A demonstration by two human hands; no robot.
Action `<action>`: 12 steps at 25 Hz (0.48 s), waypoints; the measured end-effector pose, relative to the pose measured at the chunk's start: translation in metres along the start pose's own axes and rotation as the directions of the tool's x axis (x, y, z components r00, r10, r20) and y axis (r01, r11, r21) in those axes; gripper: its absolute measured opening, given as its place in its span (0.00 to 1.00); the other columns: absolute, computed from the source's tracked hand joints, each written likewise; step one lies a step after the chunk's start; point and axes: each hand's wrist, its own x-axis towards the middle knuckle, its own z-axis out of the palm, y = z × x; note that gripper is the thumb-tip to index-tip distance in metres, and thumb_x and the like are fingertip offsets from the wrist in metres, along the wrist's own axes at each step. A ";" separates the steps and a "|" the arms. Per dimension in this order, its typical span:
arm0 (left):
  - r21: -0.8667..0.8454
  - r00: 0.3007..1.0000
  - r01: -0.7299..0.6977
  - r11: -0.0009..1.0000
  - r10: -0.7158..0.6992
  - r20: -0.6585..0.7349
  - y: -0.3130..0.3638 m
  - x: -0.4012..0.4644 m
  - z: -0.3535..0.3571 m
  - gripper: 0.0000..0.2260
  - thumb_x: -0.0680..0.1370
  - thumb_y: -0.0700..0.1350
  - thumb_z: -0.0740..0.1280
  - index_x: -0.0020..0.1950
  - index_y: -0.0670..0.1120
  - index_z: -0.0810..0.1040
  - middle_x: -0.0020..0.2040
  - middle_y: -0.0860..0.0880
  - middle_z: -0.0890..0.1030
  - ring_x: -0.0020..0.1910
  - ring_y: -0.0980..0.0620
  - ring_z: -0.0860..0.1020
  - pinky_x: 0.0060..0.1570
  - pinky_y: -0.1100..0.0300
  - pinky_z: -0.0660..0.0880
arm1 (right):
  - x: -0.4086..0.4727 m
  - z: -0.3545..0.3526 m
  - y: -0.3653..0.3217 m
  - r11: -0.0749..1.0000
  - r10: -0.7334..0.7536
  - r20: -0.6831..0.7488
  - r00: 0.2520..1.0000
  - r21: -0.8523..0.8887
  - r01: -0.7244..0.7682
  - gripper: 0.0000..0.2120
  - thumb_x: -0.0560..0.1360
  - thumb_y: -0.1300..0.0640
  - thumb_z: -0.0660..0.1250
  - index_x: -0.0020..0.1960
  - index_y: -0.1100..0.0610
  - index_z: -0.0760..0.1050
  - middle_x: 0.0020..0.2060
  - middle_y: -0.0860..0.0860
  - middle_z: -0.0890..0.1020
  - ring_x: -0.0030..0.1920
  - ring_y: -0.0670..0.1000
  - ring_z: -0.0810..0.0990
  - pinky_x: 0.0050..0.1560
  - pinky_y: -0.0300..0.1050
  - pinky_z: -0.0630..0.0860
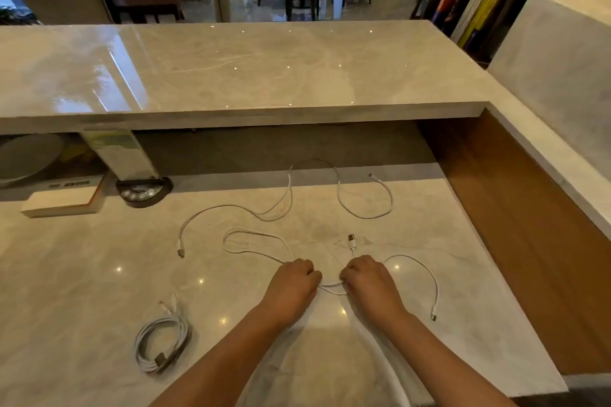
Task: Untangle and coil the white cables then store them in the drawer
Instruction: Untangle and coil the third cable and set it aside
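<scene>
Two thin white cables lie spread on the marble desk (99, 291). The far cable (291, 195) snakes from a plug at the left to a plug at the back right. The near cable (254, 243) loops left of my hands and curves right to a plug at the desk's right side. My left hand (292, 284) and my right hand (368, 281) rest close together, both pinching the near cable where a short stretch runs between them. A coiled white cable (162, 340) lies at the front left. No drawer is visible.
A raised marble counter (231, 69) runs across the back. Under it at the left stand a round black device with buttons (143, 192) and a flat white box (61, 201). A wooden side wall (529, 241) borders the desk on the right.
</scene>
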 end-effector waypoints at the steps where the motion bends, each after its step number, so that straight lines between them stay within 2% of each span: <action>1: 0.006 1.000 -0.003 1.000 0.003 -0.001 -0.001 0.003 -0.001 0.07 0.66 0.46 0.60 0.32 0.48 0.77 0.29 0.51 0.75 0.28 0.51 0.74 0.28 0.63 0.61 | 0.002 -0.002 0.002 0.999 -0.011 -0.009 1.000 0.030 0.012 0.08 0.56 0.61 0.76 0.32 0.53 0.79 0.30 0.47 0.79 0.35 0.52 0.78 0.31 0.44 0.74; 3: -0.030 1.000 -0.003 1.000 0.002 -0.025 -0.005 0.003 -0.005 0.09 0.68 0.46 0.59 0.31 0.48 0.77 0.28 0.51 0.75 0.27 0.51 0.74 0.27 0.63 0.63 | 0.007 -0.009 0.003 0.993 -0.061 -0.045 0.997 0.098 0.066 0.07 0.59 0.61 0.75 0.34 0.53 0.81 0.32 0.47 0.80 0.37 0.52 0.79 0.35 0.44 0.74; 7: -0.261 0.978 0.076 0.962 -0.123 -0.168 -0.015 0.004 -0.030 0.12 0.74 0.47 0.57 0.41 0.44 0.79 0.36 0.47 0.79 0.33 0.47 0.76 0.32 0.56 0.73 | 0.029 -0.035 0.008 0.963 -0.176 -0.258 0.950 0.155 0.221 0.03 0.68 0.59 0.67 0.39 0.54 0.80 0.35 0.48 0.80 0.39 0.52 0.79 0.44 0.43 0.71; 10: -0.358 0.944 0.152 0.921 -0.243 -0.225 -0.016 0.010 -0.074 0.13 0.79 0.48 0.56 0.49 0.43 0.77 0.42 0.46 0.80 0.39 0.48 0.77 0.38 0.53 0.74 | 0.051 -0.069 0.005 0.937 -0.312 -0.389 0.867 0.026 0.349 0.05 0.69 0.64 0.70 0.43 0.57 0.79 0.36 0.52 0.80 0.38 0.55 0.78 0.46 0.46 0.72; 12: -0.398 0.925 0.127 0.909 -0.253 -0.282 -0.017 0.015 -0.103 0.09 0.80 0.46 0.58 0.52 0.44 0.76 0.45 0.48 0.79 0.42 0.51 0.76 0.42 0.56 0.74 | 0.061 -0.099 0.000 0.923 -0.351 -0.459 0.816 -0.021 0.385 0.07 0.68 0.66 0.72 0.46 0.60 0.80 0.38 0.55 0.82 0.37 0.55 0.79 0.43 0.47 0.76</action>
